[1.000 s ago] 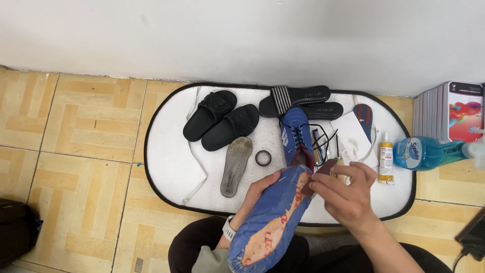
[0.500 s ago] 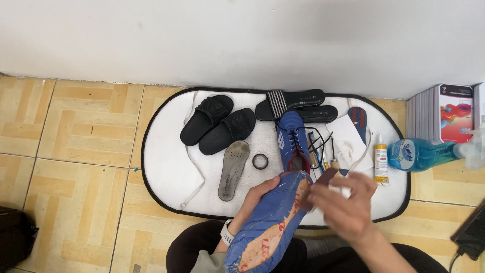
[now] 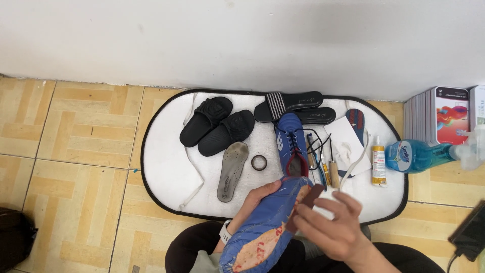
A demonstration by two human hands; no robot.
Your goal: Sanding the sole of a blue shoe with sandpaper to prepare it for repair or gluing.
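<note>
Item: blue shoe point(image 3: 262, 227), sole up, gripped in my left hand point(image 3: 252, 199) at the mat's point(image 3: 161, 172) near edge. My right hand's point(image 3: 331, 230) fingers pinch a small brown block point(image 3: 309, 196) against its sole. Grey insole point(image 3: 232, 171) lies mid-mat.

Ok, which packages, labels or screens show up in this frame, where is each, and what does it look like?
Spray bottle: lying on the floor right of the mat, clear blue with a blue-white label.
Small glue bottle: upright at the mat's right edge, white label, orange cap.
Boxes: stacked on edge against the wall at right, white with a red swirl face.
Phone: lower right corner, dark, screen off.
</note>
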